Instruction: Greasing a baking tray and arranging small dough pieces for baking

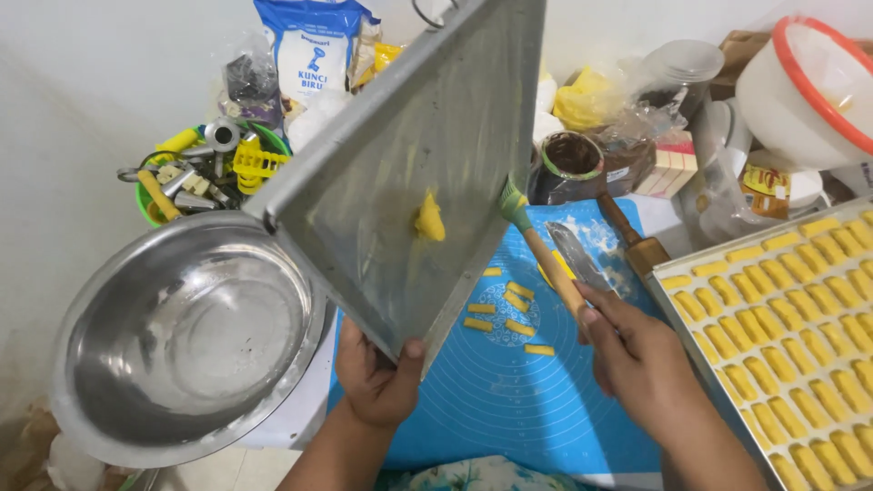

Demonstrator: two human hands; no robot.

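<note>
Two hands busy: left hand (380,382) grips the bottom corner of a tilted metal tray (409,173) over the blue mat (509,400) mid-worktop, butter blob (429,218) stuck on it; right hand (637,359) is wrapped round a pastry brush (543,256).

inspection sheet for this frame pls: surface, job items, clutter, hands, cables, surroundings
Surface: blue baking mat, dusted white near its top, a few yellow dough pieces on it.
Job's things: empty metal tray held tilted on edge, yellow smear on its face; pastry brush close to the tray.
Clutter: steel bowl, green basket of cutters, flour bag, knife, filled tray of dough pieces, white tub.
Grippers: left hand grips the tray's lower edge; right hand holds the brush.
Cables: nothing seen.
Surroundings: white wall behind.
</note>
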